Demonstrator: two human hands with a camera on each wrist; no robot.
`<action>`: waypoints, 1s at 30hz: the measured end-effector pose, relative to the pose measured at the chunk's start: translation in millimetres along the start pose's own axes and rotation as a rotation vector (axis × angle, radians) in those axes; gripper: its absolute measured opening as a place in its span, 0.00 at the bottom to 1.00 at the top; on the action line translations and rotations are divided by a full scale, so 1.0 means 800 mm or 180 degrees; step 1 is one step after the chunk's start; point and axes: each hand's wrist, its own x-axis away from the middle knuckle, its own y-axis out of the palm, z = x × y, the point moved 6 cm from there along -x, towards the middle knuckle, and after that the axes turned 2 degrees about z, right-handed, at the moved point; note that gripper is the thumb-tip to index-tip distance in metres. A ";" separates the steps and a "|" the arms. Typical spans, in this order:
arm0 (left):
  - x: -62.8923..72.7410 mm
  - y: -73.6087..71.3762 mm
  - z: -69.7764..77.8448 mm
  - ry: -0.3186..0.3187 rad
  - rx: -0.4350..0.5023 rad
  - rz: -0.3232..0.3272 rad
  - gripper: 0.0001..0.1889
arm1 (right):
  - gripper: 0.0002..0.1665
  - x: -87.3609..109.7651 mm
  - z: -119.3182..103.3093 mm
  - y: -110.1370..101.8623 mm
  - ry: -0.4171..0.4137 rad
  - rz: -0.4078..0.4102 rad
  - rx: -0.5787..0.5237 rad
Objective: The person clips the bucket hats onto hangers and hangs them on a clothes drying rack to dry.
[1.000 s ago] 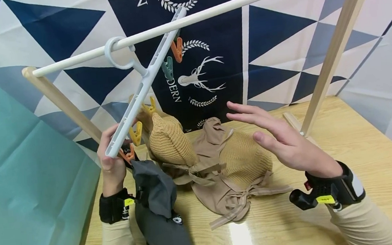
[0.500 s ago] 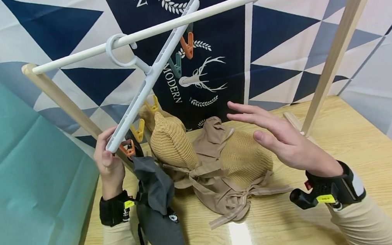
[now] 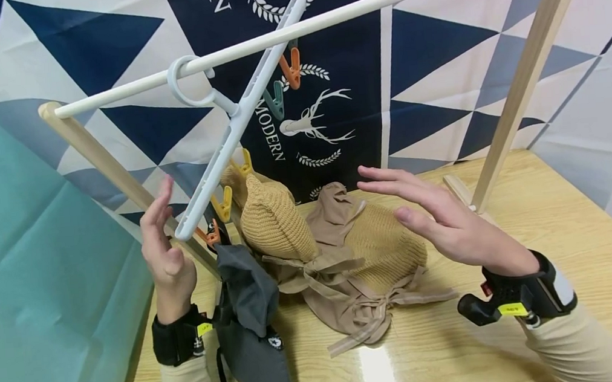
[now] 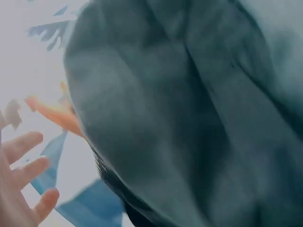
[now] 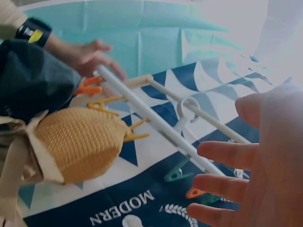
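Observation:
A pale blue clip hanger (image 3: 239, 115) hangs by its hook from the white rail (image 3: 324, 22), tilted with its near end low at the left. Orange, yellow and green clips line its underside. At the near end an orange clip (image 3: 208, 234) holds a dark grey cap (image 3: 246, 287), brim down. Two yellow clips (image 3: 223, 204) hold a tan knitted hat (image 3: 275, 218) with ties. My left hand (image 3: 167, 258) is just left of the hanger's near end, fingers straight and holding nothing. My right hand (image 3: 439, 216) hovers over the table at the right, fingers spread and nothing in them.
Another tan knitted hat (image 3: 384, 245) with a beige brim and ties lies on the wooden table (image 3: 562, 241). Wooden posts (image 3: 531, 74) carry the rail on both sides. A patterned cloth backdrop stands behind, and a teal panel (image 3: 33, 257) borders the left.
My left hand has let go of the hanger's near end and straightened its fingers. The hanger has swung a little, its far end up and right. My right hand has barely moved.

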 end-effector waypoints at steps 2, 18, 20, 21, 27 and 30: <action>-0.004 0.007 0.025 0.0281 -0.0172 0.0065 0.57 | 0.33 0.004 0.003 -0.004 -0.0006 0.0016 0.0044; 0.026 0.069 0.115 0.1411 -0.0477 -0.0866 0.42 | 0.35 0.020 0.008 -0.015 0.0183 0.0154 0.0305; 0.027 0.072 0.117 0.1407 -0.0495 -0.0998 0.42 | 0.35 0.018 0.006 -0.015 0.0141 0.0170 0.0347; 0.028 0.073 0.118 0.1404 -0.0495 -0.1049 0.43 | 0.36 0.016 0.005 -0.016 0.0129 0.0166 0.0359; 0.043 0.087 0.116 0.1314 -0.0762 -0.1389 0.44 | 0.42 0.024 0.010 -0.011 0.0103 0.0115 0.0510; 0.054 0.097 0.116 0.1272 -0.1068 -0.1619 0.45 | 0.48 0.031 0.013 -0.011 0.0179 0.0094 0.0642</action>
